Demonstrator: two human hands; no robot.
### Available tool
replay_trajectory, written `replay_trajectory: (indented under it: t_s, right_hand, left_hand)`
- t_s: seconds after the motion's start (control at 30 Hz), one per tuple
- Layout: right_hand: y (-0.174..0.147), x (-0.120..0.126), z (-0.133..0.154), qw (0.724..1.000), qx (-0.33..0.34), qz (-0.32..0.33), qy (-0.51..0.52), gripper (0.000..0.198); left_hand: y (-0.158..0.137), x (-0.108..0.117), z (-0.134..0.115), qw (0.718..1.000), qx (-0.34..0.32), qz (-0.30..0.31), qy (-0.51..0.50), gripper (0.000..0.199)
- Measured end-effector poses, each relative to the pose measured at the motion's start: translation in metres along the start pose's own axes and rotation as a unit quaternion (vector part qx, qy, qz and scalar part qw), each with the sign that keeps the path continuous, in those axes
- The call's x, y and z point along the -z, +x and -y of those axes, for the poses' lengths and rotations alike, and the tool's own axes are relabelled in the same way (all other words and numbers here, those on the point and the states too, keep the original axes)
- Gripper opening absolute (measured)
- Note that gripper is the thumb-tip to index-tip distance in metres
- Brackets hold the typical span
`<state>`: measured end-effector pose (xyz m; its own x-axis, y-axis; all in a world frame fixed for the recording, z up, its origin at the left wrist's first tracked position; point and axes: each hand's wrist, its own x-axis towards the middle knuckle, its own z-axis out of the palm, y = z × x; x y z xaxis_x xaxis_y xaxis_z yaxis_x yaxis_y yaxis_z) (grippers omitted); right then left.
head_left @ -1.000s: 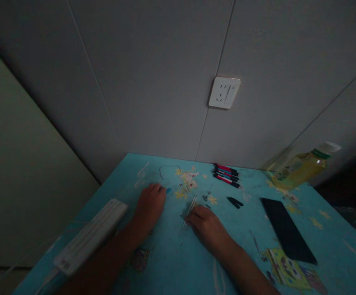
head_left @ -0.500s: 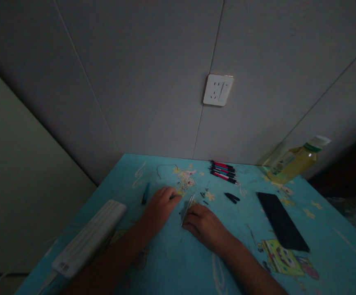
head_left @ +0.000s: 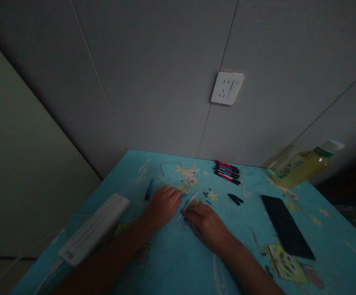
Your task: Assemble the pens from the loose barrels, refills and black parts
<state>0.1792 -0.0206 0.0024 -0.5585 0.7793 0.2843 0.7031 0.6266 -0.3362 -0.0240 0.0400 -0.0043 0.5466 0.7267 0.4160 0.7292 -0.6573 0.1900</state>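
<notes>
My left hand is closed round a small pen barrel, whose blue end sticks out past the fingertips. Close by on the right, my right hand rests low over the table, its fingers closed at thin, pale pen refills that slant up and away. Its fingertips partly hide them. Several small dark pen parts lie just beyond the right hand. A blue and black pen piece is on the cloth left of my left hand.
Several pens lie in a row by the wall. Black pieces and a dark flat slab are at right, with a tilted yellow bottle behind. A white power strip lies at left on the blue tablecloth.
A blue end now shows at my left fingertips, where a dark tip showed before. The refills lean further to the right by my right hand. The whole view has shifted slightly.
</notes>
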Motion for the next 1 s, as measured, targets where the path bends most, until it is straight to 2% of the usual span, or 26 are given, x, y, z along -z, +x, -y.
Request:
replay_trajectory:
  t_s: [0.13,0.3,0.4,0.73,1.0]
  right_hand:
    - [0.001,-0.002,0.001,1.000,0.000,-0.011,-0.022,0.026]
    - [0.002,-0.001,0.000,0.999,0.001,-0.013,-0.037,0.026]
    - [0.002,0.003,0.000,0.999,-0.004,-0.004,-0.031,0.024]
    - [0.001,0.003,-0.010,0.998,-0.029,-0.018,-0.057,0.024]
    - [0.003,0.006,-0.010,0.998,-0.027,-0.009,-0.060,0.022]
  left_hand:
    - [-0.002,-0.003,0.002,1.000,0.024,-0.005,-0.001,0.032]
    - [-0.004,-0.004,0.001,0.998,0.040,0.044,-0.028,0.049]
    - [-0.005,-0.003,-0.003,0.997,0.040,0.060,-0.030,0.040]
    - [-0.009,0.005,-0.015,0.999,0.016,0.046,-0.020,0.011]
    - [-0.009,0.004,-0.018,0.998,0.004,0.068,-0.013,0.008]
